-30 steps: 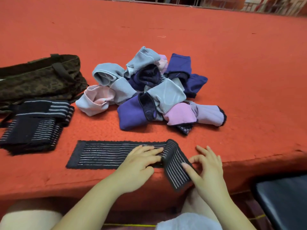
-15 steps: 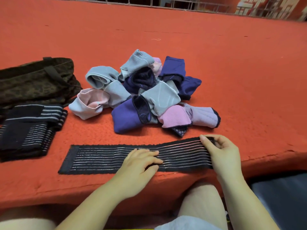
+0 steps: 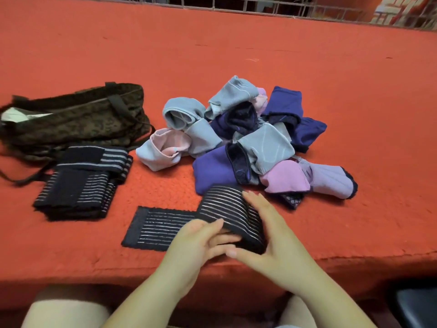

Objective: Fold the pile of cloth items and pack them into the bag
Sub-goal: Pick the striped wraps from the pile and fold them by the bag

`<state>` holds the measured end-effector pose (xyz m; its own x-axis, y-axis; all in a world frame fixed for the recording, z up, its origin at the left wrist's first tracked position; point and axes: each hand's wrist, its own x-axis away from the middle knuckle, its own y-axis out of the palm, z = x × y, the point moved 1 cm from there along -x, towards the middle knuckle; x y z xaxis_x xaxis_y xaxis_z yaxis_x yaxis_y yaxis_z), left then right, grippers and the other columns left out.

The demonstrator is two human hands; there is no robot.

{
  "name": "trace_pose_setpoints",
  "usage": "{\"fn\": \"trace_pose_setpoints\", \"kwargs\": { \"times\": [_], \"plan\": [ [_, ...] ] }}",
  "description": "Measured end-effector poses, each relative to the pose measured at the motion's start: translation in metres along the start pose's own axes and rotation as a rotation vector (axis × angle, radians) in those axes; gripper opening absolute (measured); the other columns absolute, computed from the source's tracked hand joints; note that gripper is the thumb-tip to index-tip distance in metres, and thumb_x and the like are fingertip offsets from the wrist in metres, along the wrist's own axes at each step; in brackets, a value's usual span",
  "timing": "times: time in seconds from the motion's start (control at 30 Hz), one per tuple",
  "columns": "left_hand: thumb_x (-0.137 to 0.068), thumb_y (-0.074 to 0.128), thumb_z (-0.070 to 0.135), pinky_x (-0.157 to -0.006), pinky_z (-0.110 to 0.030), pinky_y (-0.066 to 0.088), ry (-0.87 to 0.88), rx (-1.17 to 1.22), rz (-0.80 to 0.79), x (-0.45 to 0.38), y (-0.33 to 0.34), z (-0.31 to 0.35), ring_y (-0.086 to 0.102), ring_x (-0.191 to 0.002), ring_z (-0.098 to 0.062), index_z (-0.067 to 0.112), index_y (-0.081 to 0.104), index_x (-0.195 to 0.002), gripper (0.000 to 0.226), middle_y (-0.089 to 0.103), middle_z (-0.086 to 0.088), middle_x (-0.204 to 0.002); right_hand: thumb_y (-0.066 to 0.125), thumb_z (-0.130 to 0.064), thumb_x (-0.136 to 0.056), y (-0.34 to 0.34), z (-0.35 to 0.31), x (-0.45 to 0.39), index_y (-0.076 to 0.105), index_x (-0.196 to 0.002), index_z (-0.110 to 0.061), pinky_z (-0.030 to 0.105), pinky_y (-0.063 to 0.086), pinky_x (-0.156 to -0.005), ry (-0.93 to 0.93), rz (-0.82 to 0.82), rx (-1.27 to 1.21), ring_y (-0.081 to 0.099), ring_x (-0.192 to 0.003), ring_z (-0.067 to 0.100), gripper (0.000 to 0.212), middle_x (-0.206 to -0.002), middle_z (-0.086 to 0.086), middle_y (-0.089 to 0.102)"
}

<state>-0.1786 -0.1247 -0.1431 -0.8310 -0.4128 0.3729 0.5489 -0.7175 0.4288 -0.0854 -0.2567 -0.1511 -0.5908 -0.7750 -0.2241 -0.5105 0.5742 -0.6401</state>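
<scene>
Half a second earlier the black striped band (image 3: 165, 227) lay stretched flat from 9 to 3 o'clock along the table's near edge; its right end had since been lifted and arched back over toward 9 o'clock, forming a raised loop. At 9 o'clock sat a dark mottled fabric bag (image 3: 78, 119), soft and slumped, its strap trailing across the red cloth-covered table (image 3: 331, 91). Just in front of it lay a stack of folded bands (image 3: 80, 183), black elastic ribbed with pale lines. At centre, the band's flat end still lay on the table, its long axis and stripes running 9 to 3. The left hand (image 3: 196, 247) reached under the loop, fingers loosely together against the fabric. The right hand (image 3: 272, 235) gripped the arched end, thumb on the near edge, fingers laid over the far side. Toward 12 o'clock, a pile of cloth items (image 3: 255, 143) in grey, pink, lilac and purple knit lay jumbled, just beyond the loop.
</scene>
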Motion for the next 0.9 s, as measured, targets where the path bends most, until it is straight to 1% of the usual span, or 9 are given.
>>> {"fn": "trace_pose_setpoints", "kwargs": {
  "times": [0.07, 0.17, 0.27, 0.37, 0.53, 0.6, 0.7, 0.8, 0.9],
  "plan": [
    [-0.09, 0.048, 0.001, -0.062, -0.028, 0.057, 0.064, -0.061, 0.008, 0.004, -0.015, 0.005, 0.071, -0.075, -0.023, -0.001, 0.059, -0.083, 0.013, 0.073, -0.013, -0.083, 0.067, -0.061, -0.065, 0.011, 0.002, -0.008, 0.018, -0.137, -0.054, 0.038, 0.022, -0.117, -0.009, -0.03, 0.06, 0.017, -0.144, 0.004, 0.087, -0.15, -0.026, 0.02],
    [-0.085, 0.052, 0.004, -0.062, -0.024, 0.055, 0.131, -0.107, 0.021, 0.01, -0.035, 0.016, 0.07, -0.076, -0.019, 0.005, 0.064, -0.094, 0.015, 0.074, -0.01, -0.088, 0.069, -0.055, -0.067, 0.027, -0.003, -0.02, 0.022, -0.142, -0.045, 0.039, 0.032, -0.111, -0.066, -0.024, 0.052, 0.034, -0.135, 0.009, 0.09, -0.14, -0.02, 0.037],
    [-0.09, 0.052, 0.006, -0.047, -0.022, 0.052, 0.132, -0.13, 0.158, 0.013, -0.06, 0.027, 0.067, -0.058, -0.015, 0.008, 0.063, -0.091, 0.011, 0.072, -0.006, -0.075, 0.068, -0.052, -0.069, 0.045, -0.012, -0.03, 0.025, -0.142, -0.043, 0.032, 0.036, -0.106, -0.135, -0.081, 0.096, 0.044, -0.122, 0.005, 0.085, -0.129, -0.016, 0.045],
    [-0.094, 0.051, 0.011, -0.034, -0.021, 0.042, 0.151, -0.263, 0.299, 0.012, -0.092, 0.034, 0.057, -0.042, -0.015, 0.009, 0.061, -0.08, 0.017, 0.067, -0.006, -0.063, 0.061, -0.055, -0.074, 0.068, -0.018, -0.037, 0.035, -0.139, -0.042, 0.037, 0.036, -0.106, -0.176, -0.149, 0.166, 0.044, -0.119, 0.007, 0.071, -0.126, -0.015, 0.045],
    [-0.086, 0.061, 0.04, -0.059, -0.031, 0.044, 0.367, -0.945, 0.474, 0.011, -0.139, 0.033, 0.05, -0.047, -0.009, 0.02, 0.061, -0.069, 0.026, 0.059, 0.002, -0.053, 0.05, -0.059, -0.08, 0.091, -0.01, -0.035, 0.047, -0.135, -0.037, 0.045, 0.018, -0.118, -0.159, -0.162, 0.233, 0.036, -0.131, 0.002, 0.06, -0.133, -0.015, 0.045],
    [-0.08, 0.069, 0.033, -0.059, -0.035, 0.043, 0.393, -0.978, 0.514, 0.012, -0.145, 0.034, 0.045, -0.047, -0.008, 0.032, 0.062, -0.071, 0.011, 0.056, 0.01, -0.057, 0.049, -0.06, -0.081, 0.093, -0.007, -0.034, 0.049, -0.134, -0.036, 0.044, 0.017, -0.118, -0.158, -0.148, 0.256, 0.035, -0.133, 0.004, 0.058, -0.135, -0.014, 0.045],
    [-0.077, 0.073, 0.017, -0.058, -0.031, 0.042, 0.378, -0.966, 0.522, 0.011, -0.145, 0.035, 0.047, -0.048, -0.005, 0.042, 0.063, -0.08, 0.028, 0.057, 0.02, -0.065, 0.048, -0.061, -0.083, 0.093, -0.006, -0.033, 0.051, -0.132, -0.035, 0.041, 0.017, -0.117, -0.151, -0.136, 0.278, 0.035, -0.134, 0.006, 0.056, -0.138, -0.013, 0.046],
    [-0.078, 0.071, 0.017, -0.062, -0.032, 0.044, 0.375, -0.988, 0.518, 0.01, -0.143, 0.036, 0.047, -0.049, -0.004, 0.035, 0.066, -0.103, 0.032, 0.055, 0.02, -0.063, 0.047, -0.058, -0.085, 0.091, -0.006, -0.03, 0.054, -0.13, -0.032, 0.039, 0.018, -0.115, -0.15, -0.112, 0.296, 0.038, -0.134, 0.01, 0.053, -0.137, -0.011, 0.048],
    [-0.08, 0.069, 0.019, -0.065, -0.03, 0.044, 0.369, -1.097, 0.511, 0.014, -0.141, 0.037, 0.049, -0.056, -0.004, 0.035, 0.063, -0.11, 0.035, 0.054, 0.012, -0.064, 0.047, -0.055, -0.086, 0.091, -0.005, -0.027, 0.058, -0.126, -0.03, 0.04, 0.022, -0.113, -0.151, -0.096, 0.32, 0.042, -0.132, 0.012, 0.049, -0.137, -0.009, 0.05]
  ]
}}
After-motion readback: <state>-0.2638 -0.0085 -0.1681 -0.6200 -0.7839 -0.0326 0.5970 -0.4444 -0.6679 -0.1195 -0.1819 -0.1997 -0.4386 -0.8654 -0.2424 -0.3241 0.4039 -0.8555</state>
